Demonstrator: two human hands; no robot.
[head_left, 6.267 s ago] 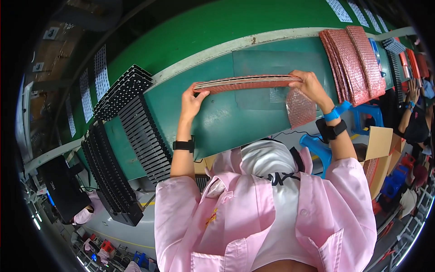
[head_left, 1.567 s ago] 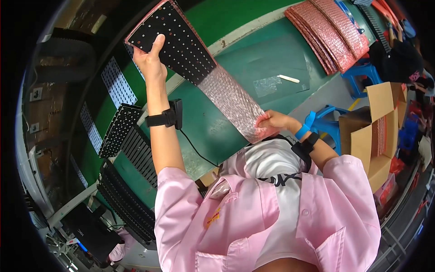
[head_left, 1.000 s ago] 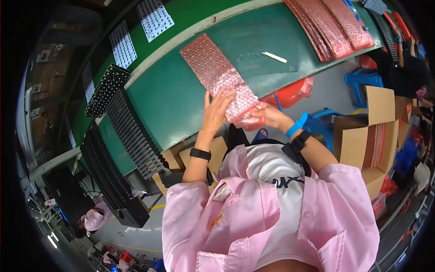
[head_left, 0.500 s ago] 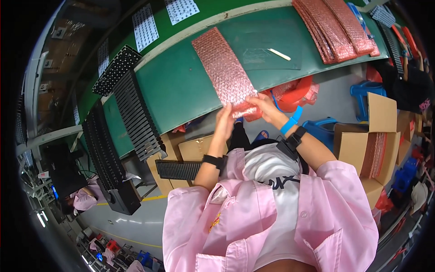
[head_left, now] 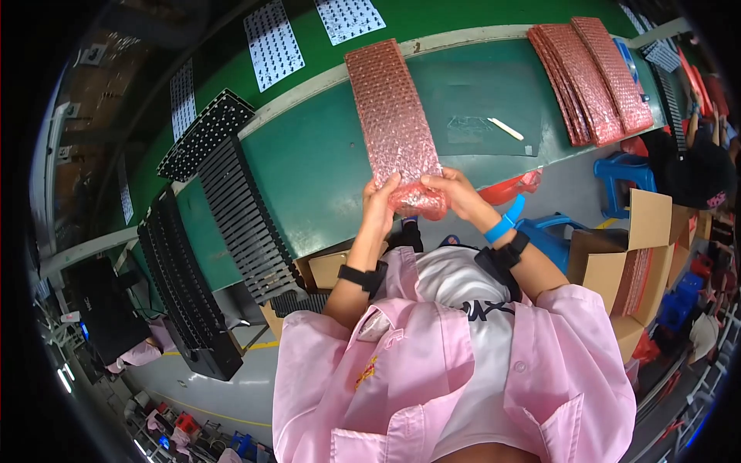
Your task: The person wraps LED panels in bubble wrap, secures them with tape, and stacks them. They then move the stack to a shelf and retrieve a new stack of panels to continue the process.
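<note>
Fingers point(head_left: 370, 190) of my left hand point(head_left: 378, 204) and right hand point(head_left: 458, 194) grip a red bubble-wrap pouch point(head_left: 392, 116), contents hidden, over the green bench point(head_left: 312, 185). Stacked pouches point(head_left: 590, 81) lie on the bench's right; off its near edge, an open cardboard box point(head_left: 603, 279) holds red packs point(head_left: 634, 279).

Head fisheye, looking down.
From close above the hands point(head_left: 377, 204), it takes in both long edges of the table point(head_left: 312, 177).

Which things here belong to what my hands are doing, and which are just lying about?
In the job:
red bubble-wrap bag, held by left hand and right hand
matching red pile, probably

Apparently lying about:
white stick
blue stools
</note>
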